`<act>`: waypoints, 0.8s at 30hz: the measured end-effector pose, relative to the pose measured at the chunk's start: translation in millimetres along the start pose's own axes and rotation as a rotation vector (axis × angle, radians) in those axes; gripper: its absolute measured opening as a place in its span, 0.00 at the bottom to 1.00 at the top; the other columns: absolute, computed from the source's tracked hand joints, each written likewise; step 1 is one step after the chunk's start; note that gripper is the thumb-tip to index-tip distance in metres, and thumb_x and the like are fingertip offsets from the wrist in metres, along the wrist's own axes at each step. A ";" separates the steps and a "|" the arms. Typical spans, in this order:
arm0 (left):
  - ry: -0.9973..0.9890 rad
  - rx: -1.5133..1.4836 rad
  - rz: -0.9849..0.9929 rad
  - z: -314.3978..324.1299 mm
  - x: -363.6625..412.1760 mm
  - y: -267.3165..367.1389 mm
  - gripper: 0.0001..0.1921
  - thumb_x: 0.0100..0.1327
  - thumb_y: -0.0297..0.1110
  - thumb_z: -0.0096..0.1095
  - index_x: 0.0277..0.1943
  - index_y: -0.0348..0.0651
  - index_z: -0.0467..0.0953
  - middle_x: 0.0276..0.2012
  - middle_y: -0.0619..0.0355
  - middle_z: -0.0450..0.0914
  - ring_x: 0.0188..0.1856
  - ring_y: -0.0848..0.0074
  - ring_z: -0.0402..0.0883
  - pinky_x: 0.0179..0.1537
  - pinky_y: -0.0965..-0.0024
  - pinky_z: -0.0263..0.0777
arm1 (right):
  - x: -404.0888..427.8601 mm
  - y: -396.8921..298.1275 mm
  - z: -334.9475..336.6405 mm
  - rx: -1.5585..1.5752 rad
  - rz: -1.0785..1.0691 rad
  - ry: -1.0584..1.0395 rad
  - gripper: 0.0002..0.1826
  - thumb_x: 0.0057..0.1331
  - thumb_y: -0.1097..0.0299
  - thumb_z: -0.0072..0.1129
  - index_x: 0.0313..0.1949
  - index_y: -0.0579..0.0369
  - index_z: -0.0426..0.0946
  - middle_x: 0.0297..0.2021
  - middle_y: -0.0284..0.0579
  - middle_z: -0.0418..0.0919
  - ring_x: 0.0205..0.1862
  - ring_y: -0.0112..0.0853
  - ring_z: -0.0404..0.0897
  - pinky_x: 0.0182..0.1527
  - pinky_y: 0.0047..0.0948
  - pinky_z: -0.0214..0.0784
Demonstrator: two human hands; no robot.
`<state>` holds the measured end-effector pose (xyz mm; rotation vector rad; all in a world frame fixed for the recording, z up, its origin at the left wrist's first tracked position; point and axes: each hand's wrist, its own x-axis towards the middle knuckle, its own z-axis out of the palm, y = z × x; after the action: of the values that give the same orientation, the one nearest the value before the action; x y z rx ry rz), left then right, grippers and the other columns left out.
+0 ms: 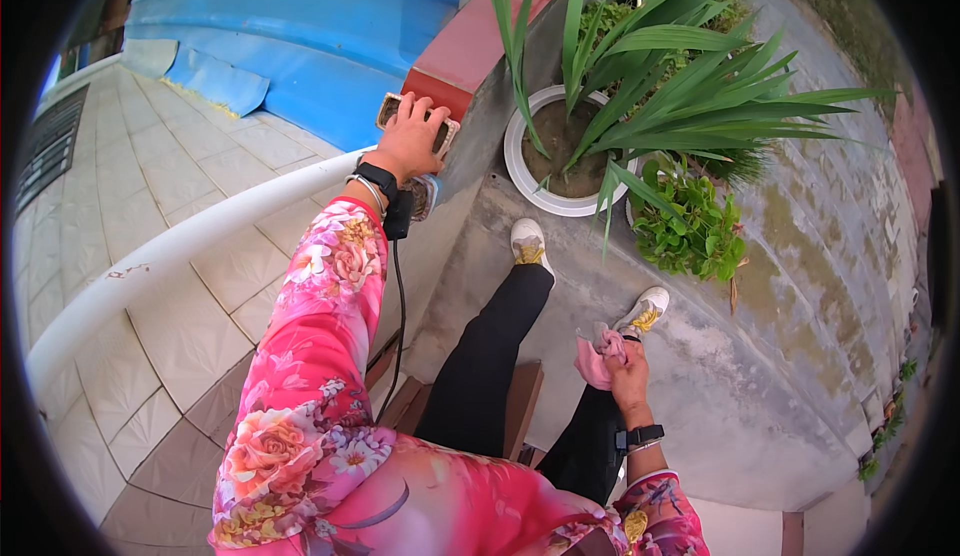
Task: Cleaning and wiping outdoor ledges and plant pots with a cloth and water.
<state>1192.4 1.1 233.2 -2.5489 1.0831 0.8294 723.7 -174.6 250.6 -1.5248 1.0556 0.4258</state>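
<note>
My left hand (411,134) reaches forward and grips a flat phone-like object (390,110) with a pale, beaded-looking rim, beside the end of a white pipe railing (187,224). Its palm side is hidden. Under the wrist sits a small black box (400,215) with a black cable (401,308) running down from it. Next to that box is a partly hidden, clear and bluish item (424,197) that I cannot identify. Low on the right, my right hand (630,382) pinches a bunched pink cloth (592,361) above my leg.
A white round pot (525,173) with long-leaved plants (660,98) stands ahead, beside a low leafy plant (690,218). A red-tiled ledge (465,42) tops the grey wall. Blue sheet metal (300,23) lies beyond pale tiles (172,271). My shoes (531,241) rest on concrete.
</note>
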 end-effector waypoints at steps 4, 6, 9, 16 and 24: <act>-0.039 -0.037 -0.045 0.2 -5.0 1.8 0.38 0.44 0.46 0.70 0.59 0.53 0.61 0.60 0.51 0.59 0.67 0.51 0.47 0.61 0.48 0.55 | -1.3 1.2 -0.3 0.020 0.012 0.007 0.13 0.53 0.74 0.54 0.40 0.60 0.77 0.39 0.48 0.72 0.42 0.38 0.73 0.48 0.28 0.64; -0.097 -0.010 -0.086 1.3 -6.3 1.9 0.36 0.48 0.51 0.65 0.60 0.54 0.60 0.60 0.51 0.58 0.67 0.52 0.47 0.59 0.44 0.53 | -2.9 0.1 -4.1 0.044 0.022 -0.004 0.13 0.53 0.75 0.54 0.39 0.60 0.77 0.38 0.46 0.72 0.41 0.36 0.72 0.47 0.27 0.64; -0.098 -0.047 -0.218 -0.4 -9.8 4.5 0.37 0.50 0.54 0.63 0.62 0.55 0.59 0.61 0.51 0.58 0.66 0.53 0.48 0.57 0.41 0.53 | -2.4 6.3 -8.8 0.006 -0.031 0.021 0.12 0.53 0.76 0.55 0.39 0.60 0.77 0.37 0.45 0.72 0.41 0.34 0.72 0.46 0.26 0.64; -0.114 -0.013 -0.204 4.7 -12.0 -0.3 0.37 0.51 0.56 0.61 0.63 0.58 0.58 0.61 0.52 0.59 0.64 0.54 0.52 0.58 0.42 0.49 | -2.6 -1.5 -10.5 0.018 0.046 0.012 0.13 0.52 0.77 0.54 0.39 0.60 0.77 0.38 0.46 0.73 0.42 0.36 0.72 0.46 0.28 0.64; -0.024 0.041 -0.114 12.3 -26.0 5.0 0.51 0.42 0.57 0.69 0.68 0.58 0.47 0.66 0.52 0.51 0.68 0.53 0.44 0.62 0.40 0.42 | 0.1 8.6 -5.4 -0.008 0.036 0.026 0.13 0.52 0.75 0.55 0.39 0.59 0.77 0.38 0.48 0.73 0.41 0.38 0.72 0.47 0.30 0.64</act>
<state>1169.2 17.9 238.5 -2.5327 0.9290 0.7979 715.3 -178.9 246.8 -1.5237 1.1039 0.4361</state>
